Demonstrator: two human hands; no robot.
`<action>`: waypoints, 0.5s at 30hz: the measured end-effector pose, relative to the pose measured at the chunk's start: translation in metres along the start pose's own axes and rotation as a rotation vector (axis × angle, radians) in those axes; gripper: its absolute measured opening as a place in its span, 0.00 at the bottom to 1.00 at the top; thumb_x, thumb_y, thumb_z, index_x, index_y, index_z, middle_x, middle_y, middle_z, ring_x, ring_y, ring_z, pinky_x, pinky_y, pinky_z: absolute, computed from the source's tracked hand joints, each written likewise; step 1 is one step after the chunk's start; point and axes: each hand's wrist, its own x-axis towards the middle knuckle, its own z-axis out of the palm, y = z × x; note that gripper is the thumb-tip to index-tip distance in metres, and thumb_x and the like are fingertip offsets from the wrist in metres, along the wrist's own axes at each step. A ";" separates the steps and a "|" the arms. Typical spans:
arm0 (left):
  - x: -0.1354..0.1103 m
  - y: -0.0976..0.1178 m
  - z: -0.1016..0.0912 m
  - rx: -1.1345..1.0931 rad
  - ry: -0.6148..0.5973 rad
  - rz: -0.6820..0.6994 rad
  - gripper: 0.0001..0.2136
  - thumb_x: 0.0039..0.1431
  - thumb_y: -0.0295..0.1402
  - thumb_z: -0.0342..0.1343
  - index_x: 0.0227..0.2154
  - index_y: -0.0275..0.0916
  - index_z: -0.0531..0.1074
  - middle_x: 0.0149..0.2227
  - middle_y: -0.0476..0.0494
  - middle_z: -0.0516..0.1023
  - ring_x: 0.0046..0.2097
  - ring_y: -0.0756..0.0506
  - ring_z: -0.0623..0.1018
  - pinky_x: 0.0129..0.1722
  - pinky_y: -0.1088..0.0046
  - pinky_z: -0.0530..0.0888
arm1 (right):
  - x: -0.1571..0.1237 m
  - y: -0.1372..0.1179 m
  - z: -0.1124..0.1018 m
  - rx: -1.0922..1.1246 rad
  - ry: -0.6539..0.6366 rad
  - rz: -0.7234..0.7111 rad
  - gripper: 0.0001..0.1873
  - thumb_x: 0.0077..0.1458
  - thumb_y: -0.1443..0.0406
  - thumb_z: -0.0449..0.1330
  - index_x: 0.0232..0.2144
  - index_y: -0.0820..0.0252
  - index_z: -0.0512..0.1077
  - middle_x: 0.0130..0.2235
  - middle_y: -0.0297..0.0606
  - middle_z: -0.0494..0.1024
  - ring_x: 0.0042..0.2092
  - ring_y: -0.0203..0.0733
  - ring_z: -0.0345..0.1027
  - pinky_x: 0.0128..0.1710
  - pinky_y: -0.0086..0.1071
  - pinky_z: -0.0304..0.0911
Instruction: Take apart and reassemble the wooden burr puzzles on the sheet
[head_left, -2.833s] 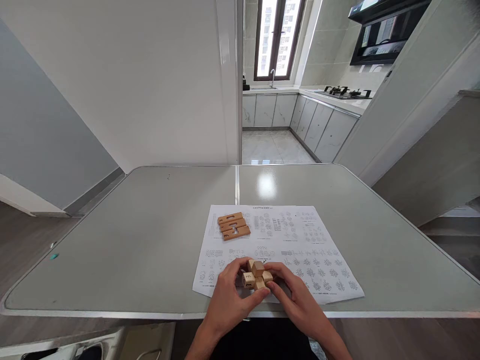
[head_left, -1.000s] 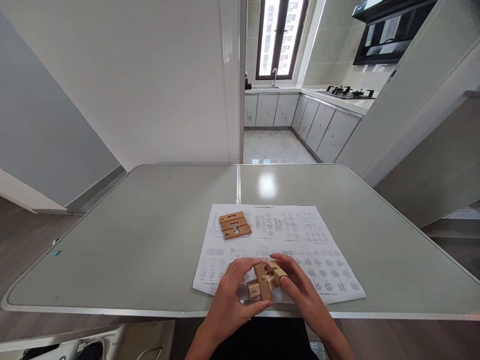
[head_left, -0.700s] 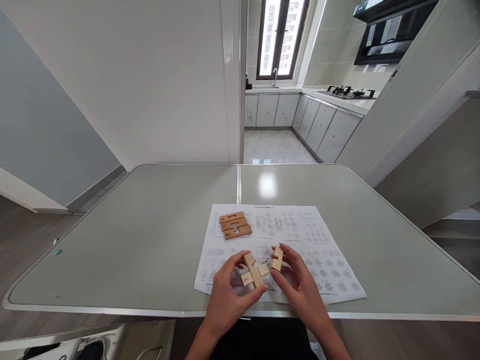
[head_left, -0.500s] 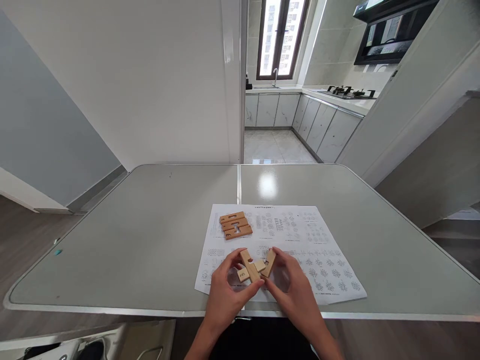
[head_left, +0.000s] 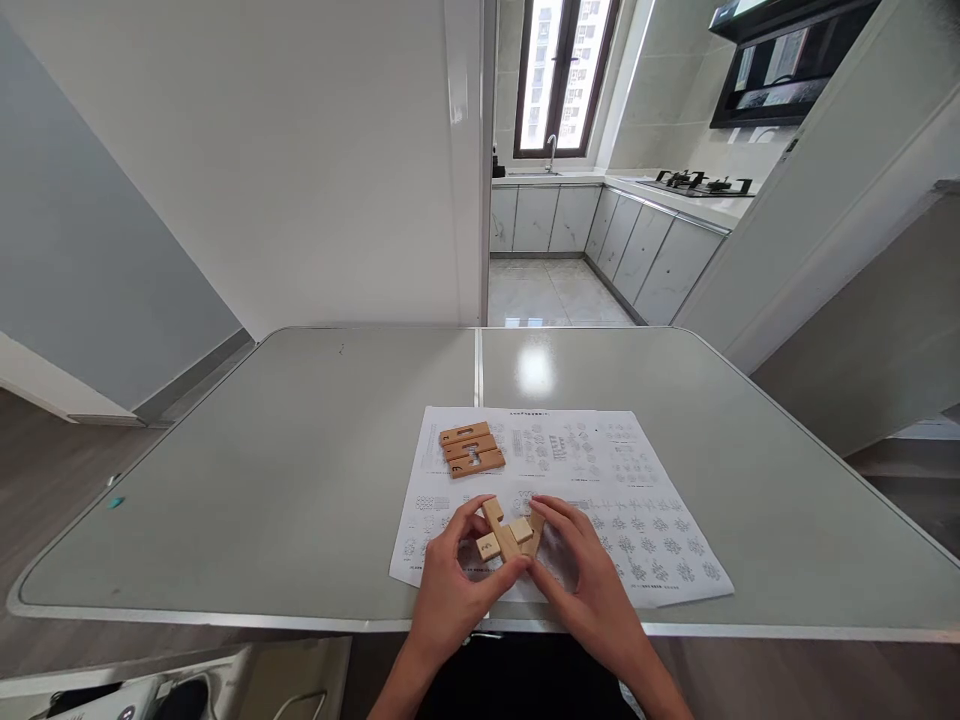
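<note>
My left hand (head_left: 466,575) pinches two light wooden puzzle pieces (head_left: 502,532) that cross each other, one passing through the other. Between the thumb and fingers of my right hand (head_left: 581,565) is another light wooden puzzle piece (head_left: 534,533), held upright against the right end of the crossed pair; my fingers cover part of it. Both thumbs nearly meet below the pieces. Three darker brown wooden pieces (head_left: 472,449) with cut-out slots lie side by side beyond my left hand, on a printed sheet (head_left: 645,500) full of small diagrams.
The sheet lies on a grey-green table (head_left: 262,480) with a metal rim and a centre seam. A small teal bit (head_left: 115,502) is near the left edge. A storage box (head_left: 180,690) stands below at the lower left. Beyond the table is a kitchen with a stove (head_left: 701,184).
My right hand has shifted slightly left and turned its piece, closing it in toward the crossed pair. My left hand is almost unmoved. The brown pieces stay in place.
</note>
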 end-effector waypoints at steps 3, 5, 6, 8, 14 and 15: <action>0.000 0.003 0.000 0.005 -0.008 -0.008 0.28 0.56 0.40 0.69 0.59 0.45 0.70 0.38 0.50 0.78 0.41 0.45 0.80 0.46 0.66 0.79 | 0.001 -0.003 -0.005 0.062 -0.021 0.023 0.16 0.69 0.56 0.59 0.57 0.44 0.74 0.67 0.40 0.66 0.69 0.55 0.58 0.69 0.53 0.58; -0.001 0.005 0.000 0.007 -0.022 -0.018 0.28 0.54 0.39 0.70 0.58 0.46 0.71 0.39 0.50 0.78 0.41 0.45 0.80 0.46 0.66 0.79 | 0.002 -0.004 -0.006 0.095 -0.029 0.040 0.14 0.70 0.55 0.59 0.54 0.45 0.76 0.67 0.40 0.67 0.69 0.55 0.59 0.68 0.52 0.59; -0.001 0.006 0.000 0.007 -0.031 -0.022 0.29 0.53 0.38 0.71 0.58 0.46 0.72 0.39 0.50 0.78 0.41 0.44 0.80 0.46 0.66 0.79 | 0.002 -0.004 -0.007 0.106 -0.032 0.042 0.13 0.70 0.54 0.58 0.52 0.45 0.76 0.66 0.40 0.67 0.69 0.55 0.59 0.68 0.52 0.59; -0.001 0.008 0.000 -0.003 -0.050 -0.028 0.29 0.52 0.38 0.71 0.58 0.46 0.73 0.40 0.49 0.78 0.42 0.44 0.80 0.48 0.65 0.79 | 0.003 -0.003 -0.007 0.117 -0.038 0.035 0.12 0.70 0.54 0.58 0.50 0.46 0.77 0.66 0.40 0.68 0.69 0.55 0.59 0.68 0.52 0.59; -0.001 0.012 0.000 -0.068 -0.129 -0.057 0.30 0.54 0.37 0.71 0.60 0.46 0.71 0.41 0.48 0.79 0.43 0.44 0.80 0.48 0.66 0.78 | 0.003 -0.002 -0.009 0.114 -0.056 0.020 0.11 0.70 0.54 0.58 0.49 0.45 0.76 0.65 0.39 0.68 0.69 0.53 0.58 0.69 0.51 0.58; -0.002 0.012 0.000 -0.072 -0.136 -0.058 0.30 0.54 0.37 0.71 0.61 0.47 0.71 0.41 0.48 0.79 0.43 0.44 0.80 0.48 0.67 0.78 | 0.003 -0.002 -0.009 0.118 -0.061 0.019 0.11 0.70 0.54 0.58 0.50 0.45 0.76 0.66 0.39 0.68 0.69 0.53 0.58 0.69 0.50 0.58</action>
